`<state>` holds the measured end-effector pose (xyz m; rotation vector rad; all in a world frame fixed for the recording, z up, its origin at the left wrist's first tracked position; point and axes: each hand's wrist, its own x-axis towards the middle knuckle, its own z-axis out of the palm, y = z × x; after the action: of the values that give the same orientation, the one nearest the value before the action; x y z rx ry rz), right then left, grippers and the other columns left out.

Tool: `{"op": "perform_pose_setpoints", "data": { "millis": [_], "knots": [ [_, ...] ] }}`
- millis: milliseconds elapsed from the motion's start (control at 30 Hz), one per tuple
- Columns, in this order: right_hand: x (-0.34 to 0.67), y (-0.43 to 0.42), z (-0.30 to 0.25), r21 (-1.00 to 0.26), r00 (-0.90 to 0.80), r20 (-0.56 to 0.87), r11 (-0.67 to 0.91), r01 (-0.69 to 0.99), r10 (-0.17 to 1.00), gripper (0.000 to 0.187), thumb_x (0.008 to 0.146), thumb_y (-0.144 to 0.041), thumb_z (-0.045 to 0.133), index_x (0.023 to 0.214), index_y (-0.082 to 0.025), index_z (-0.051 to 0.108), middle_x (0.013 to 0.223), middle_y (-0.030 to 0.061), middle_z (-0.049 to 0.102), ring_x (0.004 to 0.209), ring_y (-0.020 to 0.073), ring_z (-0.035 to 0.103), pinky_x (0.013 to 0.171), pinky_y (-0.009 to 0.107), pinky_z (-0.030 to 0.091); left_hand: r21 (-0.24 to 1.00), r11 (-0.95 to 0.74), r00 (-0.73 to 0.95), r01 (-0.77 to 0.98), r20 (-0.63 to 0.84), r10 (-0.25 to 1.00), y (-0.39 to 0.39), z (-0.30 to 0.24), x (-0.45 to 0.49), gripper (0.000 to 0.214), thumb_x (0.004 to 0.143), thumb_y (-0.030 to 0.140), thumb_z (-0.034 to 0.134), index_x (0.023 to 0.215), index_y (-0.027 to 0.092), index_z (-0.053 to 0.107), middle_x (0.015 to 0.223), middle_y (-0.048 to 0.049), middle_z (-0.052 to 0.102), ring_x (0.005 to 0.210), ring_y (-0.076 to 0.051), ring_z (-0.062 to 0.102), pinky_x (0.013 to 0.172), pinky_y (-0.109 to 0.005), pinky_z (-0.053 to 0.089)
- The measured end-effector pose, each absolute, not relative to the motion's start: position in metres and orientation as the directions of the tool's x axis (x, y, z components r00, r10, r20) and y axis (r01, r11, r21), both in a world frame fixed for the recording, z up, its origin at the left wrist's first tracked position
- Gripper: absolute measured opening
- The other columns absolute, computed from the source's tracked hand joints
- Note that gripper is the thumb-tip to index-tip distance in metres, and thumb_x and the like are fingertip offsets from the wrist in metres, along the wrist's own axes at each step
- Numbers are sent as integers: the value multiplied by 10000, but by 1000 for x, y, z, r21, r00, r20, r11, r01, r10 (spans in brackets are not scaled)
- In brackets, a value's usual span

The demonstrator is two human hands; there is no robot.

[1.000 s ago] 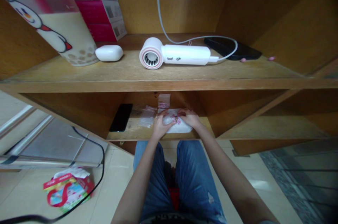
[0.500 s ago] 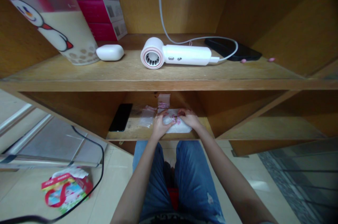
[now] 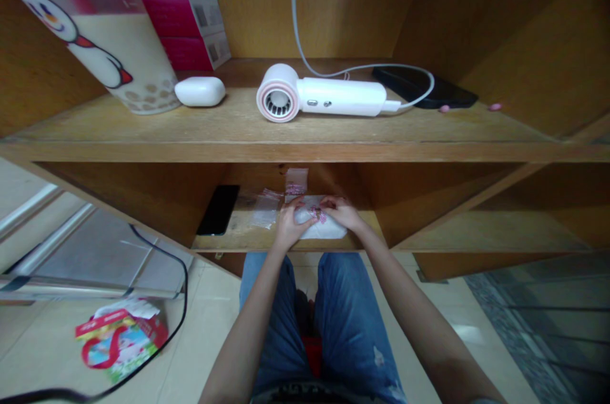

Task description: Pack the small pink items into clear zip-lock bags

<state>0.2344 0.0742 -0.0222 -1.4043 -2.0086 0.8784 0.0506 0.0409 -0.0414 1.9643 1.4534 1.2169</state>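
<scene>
On the lower shelf, a white sheet [image 3: 328, 232] lies under a cluster of small pink pieces [image 3: 316, 214], too small to name. My left hand [image 3: 290, 223] rests at the sheet's left side, thumb stretched toward the pink pieces and fingers apart from it. From the right, my right hand [image 3: 344, 211] reaches over the sheet with fingertips drawn together at the pieces; what they pinch is too small to make out. Behind the sheet stands a small clear bag [image 3: 296, 181] with pink bits in it. More clear bags [image 3: 265, 209] lie left of my left hand.
A black phone [image 3: 218, 210] lies at the lower shelf's left. Above, the upper shelf [image 3: 229, 133] holds a white handheld fan [image 3: 340, 96] on a cable, a white case [image 3: 200, 91], a drink cup [image 3: 138, 54], pink boxes [image 3: 176, 15] and a dark flat object [image 3: 424, 86].
The view has shifted very slightly. My right fingers have moved a little at the pink pieces; my left hand stays in place.
</scene>
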Motion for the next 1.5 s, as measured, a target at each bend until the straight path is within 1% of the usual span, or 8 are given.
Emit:
{"op": "perform_pose_setpoints", "data": {
  "millis": [133, 267, 533, 667, 967, 1133, 1300, 1500],
  "knots": [
    [243, 74, -26, -668, -308, 11, 236, 706, 951, 152, 756, -183, 513, 872, -185, 611, 920, 31, 642, 847, 143, 575, 772, 232, 421, 745, -368, 78, 556, 395, 916, 41, -42, 50, 591, 642, 441, 668, 1152, 213, 474, 990, -58, 615, 935, -211, 571, 830, -361, 444],
    [244, 75, -31, -645, -327, 1, 250, 722, 945, 164, 775, -203, 496, 891, -194, 612, 932, 29, 643, 844, 146, 578, 757, 229, 424, 745, -367, 76, 558, 394, 916, 41, -42, 50, 608, 636, 453, 669, 1157, 212, 469, 993, -58, 615, 937, -208, 572, 818, -355, 452],
    [244, 76, -32, -674, -339, 50, 282, 682, 939, 150, 760, -164, 482, 843, -177, 607, 877, 38, 640, 797, 140, 576, 725, 216, 421, 742, -370, 81, 559, 395, 915, 41, -43, 50, 614, 641, 449, 666, 1166, 204, 464, 997, -65, 617, 932, -204, 574, 808, -346, 454],
    [239, 75, -28, -732, -300, 91, 268, 626, 950, 123, 734, -146, 507, 810, -166, 601, 854, 47, 638, 792, 144, 573, 735, 228, 421, 737, -372, 74, 564, 404, 912, 42, -44, 51, 608, 635, 447, 672, 1153, 195, 478, 1003, -68, 613, 925, -201, 575, 808, -344, 450],
    [222, 72, -27, -811, -396, 104, 308, 497, 912, 168, 783, -287, 502, 847, -166, 600, 814, 32, 634, 737, 138, 567, 689, 238, 424, 748, -390, 87, 538, 411, 908, 42, -44, 51, 605, 642, 435, 670, 1156, 188, 471, 1004, -69, 610, 922, -202, 576, 816, -354, 450],
    [231, 74, -31, -749, -343, 83, 286, 598, 936, 167, 767, -271, 523, 868, -170, 610, 852, 37, 638, 766, 146, 568, 700, 239, 417, 747, -374, 70, 549, 405, 912, 41, -42, 51, 618, 635, 444, 672, 1159, 183, 472, 986, -70, 615, 910, -200, 575, 802, -344, 449],
    [238, 71, -31, -661, -378, 12, 291, 692, 926, 296, 776, -391, 525, 963, -181, 617, 879, 47, 647, 722, 153, 577, 628, 231, 414, 738, -391, 92, 550, 412, 907, 42, -40, 51, 611, 622, 426, 687, 1142, 180, 482, 970, -64, 619, 893, -194, 570, 794, -333, 441],
    [237, 71, -30, -615, -364, 55, 319, 721, 930, 220, 797, -330, 503, 944, -223, 627, 954, 30, 656, 842, 170, 590, 739, 255, 420, 745, -388, 88, 543, 409, 908, 42, -41, 51, 602, 624, 437, 681, 1137, 188, 488, 972, -63, 620, 891, -196, 572, 794, -335, 444]
  ]
}}
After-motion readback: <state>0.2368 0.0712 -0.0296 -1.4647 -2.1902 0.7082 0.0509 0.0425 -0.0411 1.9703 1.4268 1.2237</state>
